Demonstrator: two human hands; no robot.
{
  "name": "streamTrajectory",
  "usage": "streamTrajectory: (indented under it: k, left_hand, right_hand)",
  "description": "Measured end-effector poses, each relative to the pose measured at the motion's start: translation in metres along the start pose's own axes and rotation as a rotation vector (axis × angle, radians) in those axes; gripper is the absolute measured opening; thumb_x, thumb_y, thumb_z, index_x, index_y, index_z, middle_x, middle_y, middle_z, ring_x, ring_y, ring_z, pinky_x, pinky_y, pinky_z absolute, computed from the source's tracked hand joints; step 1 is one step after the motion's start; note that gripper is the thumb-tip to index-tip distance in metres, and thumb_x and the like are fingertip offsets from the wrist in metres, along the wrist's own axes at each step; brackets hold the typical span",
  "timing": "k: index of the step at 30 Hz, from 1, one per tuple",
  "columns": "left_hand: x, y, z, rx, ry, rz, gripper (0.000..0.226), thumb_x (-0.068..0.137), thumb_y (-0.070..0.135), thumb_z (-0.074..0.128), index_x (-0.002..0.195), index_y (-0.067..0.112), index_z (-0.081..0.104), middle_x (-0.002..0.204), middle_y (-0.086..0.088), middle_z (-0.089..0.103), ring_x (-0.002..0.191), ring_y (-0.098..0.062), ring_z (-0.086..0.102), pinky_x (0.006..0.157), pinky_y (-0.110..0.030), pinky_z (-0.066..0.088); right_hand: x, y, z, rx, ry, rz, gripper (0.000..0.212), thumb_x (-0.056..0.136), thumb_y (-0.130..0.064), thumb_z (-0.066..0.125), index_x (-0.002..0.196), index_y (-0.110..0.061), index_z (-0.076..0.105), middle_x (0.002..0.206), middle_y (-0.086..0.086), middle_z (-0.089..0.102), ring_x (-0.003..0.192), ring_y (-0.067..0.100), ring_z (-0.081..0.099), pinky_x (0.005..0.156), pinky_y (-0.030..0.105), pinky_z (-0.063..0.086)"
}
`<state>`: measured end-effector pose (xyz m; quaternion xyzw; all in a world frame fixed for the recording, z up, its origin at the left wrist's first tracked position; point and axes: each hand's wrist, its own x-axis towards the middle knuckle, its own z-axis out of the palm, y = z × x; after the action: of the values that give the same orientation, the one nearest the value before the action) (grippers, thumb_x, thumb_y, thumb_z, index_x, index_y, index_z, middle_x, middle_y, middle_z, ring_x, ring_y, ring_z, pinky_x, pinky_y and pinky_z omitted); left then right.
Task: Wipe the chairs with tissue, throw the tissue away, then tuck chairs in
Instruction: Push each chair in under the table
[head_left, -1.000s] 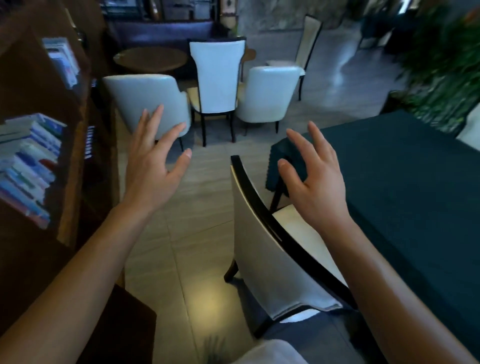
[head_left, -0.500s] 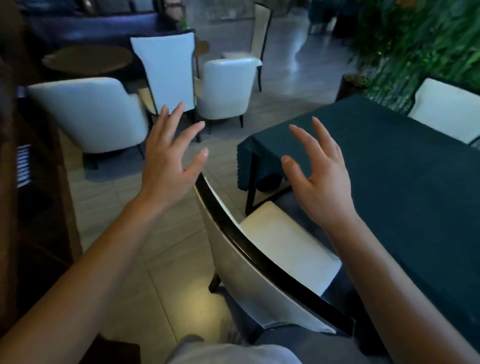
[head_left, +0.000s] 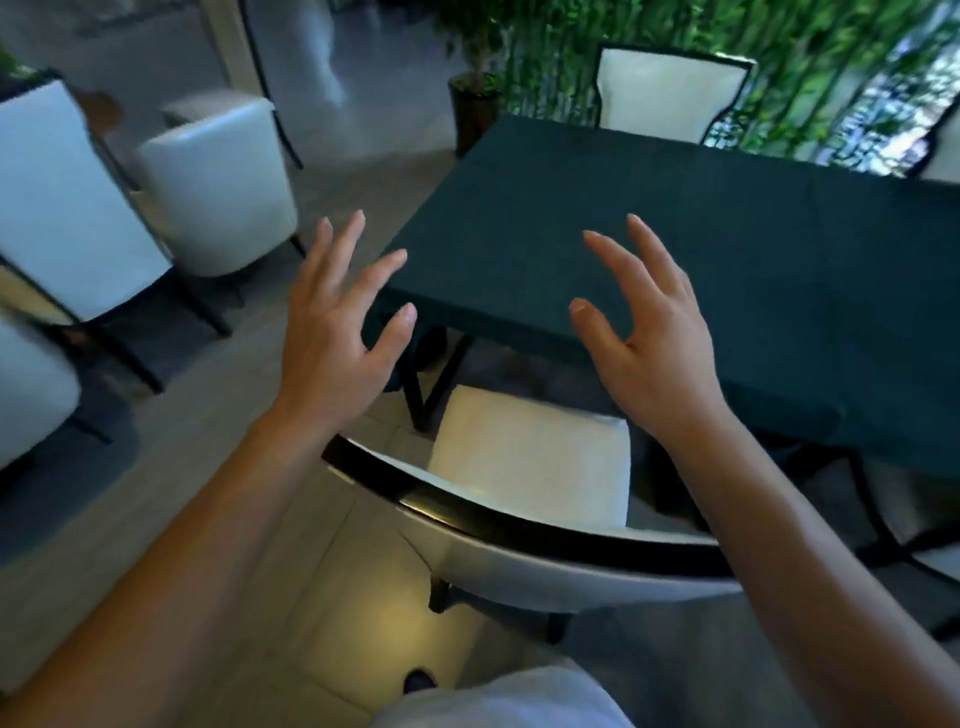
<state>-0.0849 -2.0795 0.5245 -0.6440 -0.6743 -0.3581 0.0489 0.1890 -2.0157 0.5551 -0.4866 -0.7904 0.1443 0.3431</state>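
Note:
A white chair (head_left: 530, 467) with a black-edged curved back stands right below me, its seat facing a table under a dark green cloth (head_left: 701, 249). The seat's front sits near the table's edge. My left hand (head_left: 337, 332) hovers open above the chair back's left end, fingers spread. Over the seat's right side, my right hand (head_left: 649, 338) is raised the same way, open and empty. Neither hand touches the chair. No tissue is in view.
Another white chair (head_left: 670, 93) stands at the table's far side, with green plants (head_left: 779, 47) and a potted tree behind it. White armchairs (head_left: 218, 182) and a high-backed chair (head_left: 67, 202) fill the left. A further chair seat (head_left: 940, 561) shows at the right edge.
My view has swung right, so I now face the chair back and table squarely. Both hands stayed raised and open, drifting over the chair.

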Motion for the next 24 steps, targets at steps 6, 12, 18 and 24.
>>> streamTrajectory:
  k: [6, 12, 18, 24]
  left_hand:
    - [0.005, -0.002, 0.020, -0.057, -0.075, 0.184, 0.047, 0.100, 0.039, 0.052, 0.144, 0.022, 0.056, 0.168, -0.004, 0.023, 0.158, -0.029, 0.009, 0.125, -0.058, 0.016]
    - [-0.028, -0.002, 0.040, 0.146, -0.108, 0.184, 0.053, 0.099, 0.044, 0.046, 0.147, 0.022, 0.054, 0.169, -0.007, 0.022, 0.158, -0.034, 0.008, 0.124, -0.061, 0.011]
    - [-0.052, -0.014, 0.037, 0.133, -0.165, 0.191, 0.054, 0.099, 0.044, 0.044, 0.148, 0.022, 0.052, 0.169, -0.007, 0.019, 0.158, -0.032, 0.003, 0.125, -0.061, 0.009]
    - [-0.058, -0.019, 0.020, 0.039, -0.180, 0.221, 0.053, 0.099, 0.041, 0.045, 0.148, 0.022, 0.051, 0.170, -0.006, 0.019, 0.159, -0.030, 0.003, 0.126, -0.060, 0.008]
  right_hand:
    - [-0.050, 0.012, -0.005, -0.161, 0.122, 0.131, 0.051, 0.102, -0.041, 0.055, 0.152, -0.035, 0.045, 0.168, 0.000, 0.025, 0.153, 0.023, 0.023, 0.117, 0.038, 0.029]
    - [-0.096, 0.034, 0.002, -0.387, 0.139, 0.150, 0.051, 0.100, -0.044, 0.049, 0.148, -0.029, 0.051, 0.166, 0.008, 0.030, 0.154, 0.029, 0.025, 0.120, 0.049, 0.026]
    - [-0.126, 0.025, 0.014, -0.415, 0.098, 0.209, 0.053, 0.101, -0.048, 0.046, 0.150, -0.030, 0.049, 0.167, 0.007, 0.028, 0.155, 0.029, 0.023, 0.121, 0.049, 0.025]
    - [-0.137, -0.006, 0.015, -0.449, 0.194, 0.249, 0.052, 0.101, -0.047, 0.046, 0.150, -0.029, 0.049, 0.167, 0.007, 0.029, 0.155, 0.028, 0.022, 0.120, 0.050, 0.026]
